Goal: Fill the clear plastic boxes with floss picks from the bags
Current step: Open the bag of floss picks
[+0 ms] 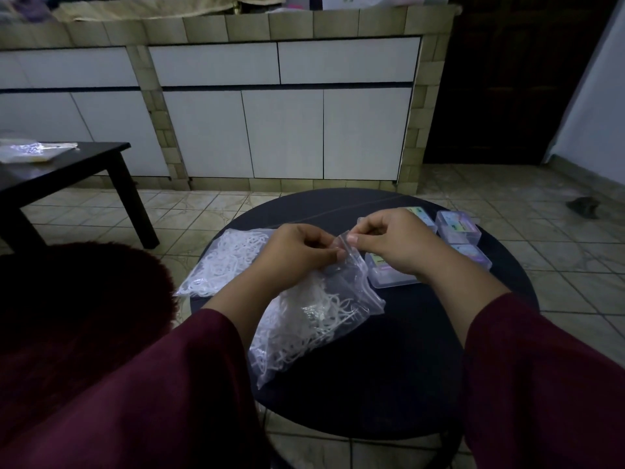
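A clear bag of white floss picks [314, 319] lies at centre frame on a round dark table [422, 367]. The left hand [297, 252] and right hand [389, 242] each pinch its top edge. A second bag [223, 262] lies left; clear plastic boxes [458, 226] sit right.

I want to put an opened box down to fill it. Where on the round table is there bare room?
Bare top lies near the table's near edge, below the held bag and between the sleeves, and along the far rim beyond both hands. The right side is crowded with clear boxes; a second bag takes the left.
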